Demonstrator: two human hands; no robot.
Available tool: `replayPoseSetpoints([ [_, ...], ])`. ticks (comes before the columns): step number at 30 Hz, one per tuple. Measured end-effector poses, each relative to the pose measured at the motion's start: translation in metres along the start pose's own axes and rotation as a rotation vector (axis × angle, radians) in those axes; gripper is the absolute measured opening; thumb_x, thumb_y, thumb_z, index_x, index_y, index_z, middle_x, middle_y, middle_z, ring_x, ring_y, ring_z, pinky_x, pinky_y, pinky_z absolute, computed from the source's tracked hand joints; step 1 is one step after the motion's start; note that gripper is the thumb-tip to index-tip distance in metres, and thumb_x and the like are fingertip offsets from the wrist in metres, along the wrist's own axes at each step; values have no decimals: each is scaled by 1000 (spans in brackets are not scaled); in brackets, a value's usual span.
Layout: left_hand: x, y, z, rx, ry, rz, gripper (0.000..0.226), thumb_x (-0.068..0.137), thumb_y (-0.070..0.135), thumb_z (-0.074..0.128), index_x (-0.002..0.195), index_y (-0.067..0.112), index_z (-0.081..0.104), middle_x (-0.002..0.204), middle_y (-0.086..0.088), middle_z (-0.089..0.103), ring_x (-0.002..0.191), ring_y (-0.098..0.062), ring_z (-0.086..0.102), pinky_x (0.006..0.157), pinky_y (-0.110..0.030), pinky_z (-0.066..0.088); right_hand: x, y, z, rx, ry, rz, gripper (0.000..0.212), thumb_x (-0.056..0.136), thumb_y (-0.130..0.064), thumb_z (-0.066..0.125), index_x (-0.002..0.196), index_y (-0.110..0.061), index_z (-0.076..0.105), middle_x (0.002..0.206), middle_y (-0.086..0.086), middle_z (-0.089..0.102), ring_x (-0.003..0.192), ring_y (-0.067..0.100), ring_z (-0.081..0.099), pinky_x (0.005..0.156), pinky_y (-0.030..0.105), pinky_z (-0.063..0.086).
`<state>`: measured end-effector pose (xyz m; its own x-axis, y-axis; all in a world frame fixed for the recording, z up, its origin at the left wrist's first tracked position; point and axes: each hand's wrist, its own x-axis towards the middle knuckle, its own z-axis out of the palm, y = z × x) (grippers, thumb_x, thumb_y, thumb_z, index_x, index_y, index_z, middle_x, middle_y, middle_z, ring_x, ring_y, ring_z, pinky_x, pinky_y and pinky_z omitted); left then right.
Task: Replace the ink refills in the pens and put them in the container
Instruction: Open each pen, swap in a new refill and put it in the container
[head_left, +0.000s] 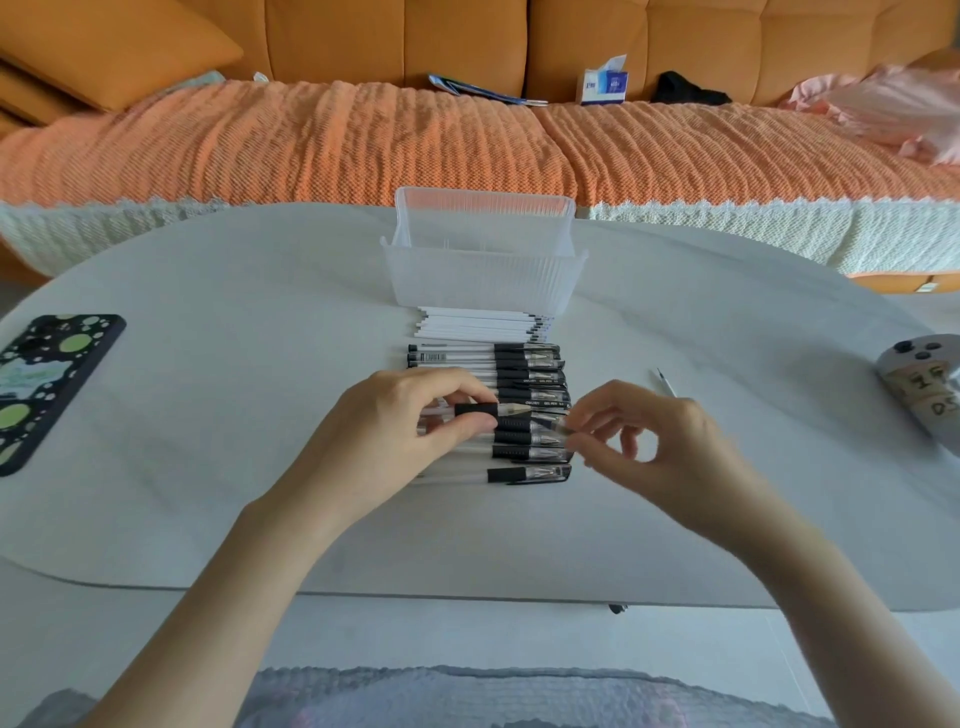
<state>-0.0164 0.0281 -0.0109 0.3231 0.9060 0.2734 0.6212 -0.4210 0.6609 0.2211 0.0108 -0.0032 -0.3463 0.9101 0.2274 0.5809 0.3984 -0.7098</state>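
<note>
The left hand (410, 426) pinches a clear-barrelled gel pen (475, 409) by its black rubber sleeve, the tip pointing toward the right hand (654, 441). The right grip is a tight thumb-and-forefinger pinch on a small clear piece (563, 428) just off that tip. Blur hides whether it is a cap or the nose cone.

I judge this to be the opening-up step on one pen. Next, the piece must be set down, the old refill drawn out, and a new one fetched from the stack of white refills (483, 327) beyond the left grip. Past the stack stands the ribbed clear plastic container (483, 260).

Beneath both grips the row of capped pens (535, 384) lies on the pale table (208, 415). Their print reads "GEL PEN", but the brand word is too small to read. One barrel carries a barcode label (434, 357).
</note>
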Motion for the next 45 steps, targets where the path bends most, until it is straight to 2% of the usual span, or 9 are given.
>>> replayPoseSetpoints([
  [6, 0, 2, 1, -25, 3, 16, 19, 79, 43, 61, 97, 39, 62, 86, 27, 65, 86, 2, 61, 76, -19, 47, 5, 0, -2, 168, 39, 85, 6, 87, -14, 62, 89, -20, 64, 76, -3, 65, 65, 9, 56, 66, 24, 49],
  [17, 2, 7, 7, -65, -32, 34, 12, 81, 35, 70, 94, 34, 70, 89, 21, 69, 85, 7, 62, 76, -7, 44, 9, -8, 12, 227, 33, 110, 7, 87, -16, 63, 89, -22, 66, 70, -3, 64, 62, 13, 61, 62, 17, 45],
  [20, 2, 11, 10, -139, -44, 16, 13, 81, 20, 71, 94, 20, 73, 78, 21, 67, 67, 13, 59, 65, -2, 40, 10, -10, 16, 266, 61, 134, 8, 86, -11, 64, 88, -18, 68, 65, -3, 65, 59, 10, 60, 60, 15, 45],
  [22, 2, 13, 9, -147, -44, 23, 10, 81, 17, 70, 90, 18, 73, 70, 20, 65, 56, 6, 56, 59, -3, 39, 10, -11, 17, 285, 80, 143, 10, 85, -9, 65, 86, -18, 68, 63, 0, 66, 57, 11, 59, 61, 17, 47],
  [27, 1, 14, 9, -99, -18, 82, 7, 83, 14, 68, 81, 10, 73, 63, 13, 62, 55, 8, 50, 58, -2, 33, 9, -18, 19, 343, 124, 142, 19, 83, 1, 63, 80, -17, 67, 58, 4, 64, 53, 7, 59, 59, 9, 44],
  [34, 3, 15, 9, -114, -5, 77, 8, 82, 18, 69, 87, 15, 74, 64, 22, 60, 54, 7, 51, 59, -3, 34, 8, -22, 20, 347, 138, 120, 19, 83, 1, 63, 82, -17, 67, 58, -5, 64, 54, 5, 59, 59, 7, 43],
  [37, 4, 10, 8, -102, -38, 16, 9, 80, 26, 70, 88, 25, 73, 67, 19, 64, 52, -5, 56, 59, -12, 42, 10, -22, 22, 283, 115, 106, 18, 84, -3, 64, 83, -20, 66, 63, -5, 65, 56, 3, 60, 60, 6, 43],
  [41, 10, 6, 6, -91, -40, -10, 15, 78, 28, 72, 92, 24, 74, 81, 17, 69, 62, -2, 63, 68, -12, 45, 13, -18, 23, 210, 129, 87, 12, 84, -8, 66, 86, -19, 69, 68, -10, 66, 60, 5, 62, 63, 13, 48],
  [45, 16, 4, -5, 34, 97, 55, 44, 78, 44, 62, 117, 24, 64, 111, 19, 61, 101, 6, 54, 89, -5, 38, 39, -12, 6, 155, 233, 55, 12, 83, -10, 67, 83, -22, 69, 70, -6, 68, 66, 11, 64, 67, 31, 52],
])
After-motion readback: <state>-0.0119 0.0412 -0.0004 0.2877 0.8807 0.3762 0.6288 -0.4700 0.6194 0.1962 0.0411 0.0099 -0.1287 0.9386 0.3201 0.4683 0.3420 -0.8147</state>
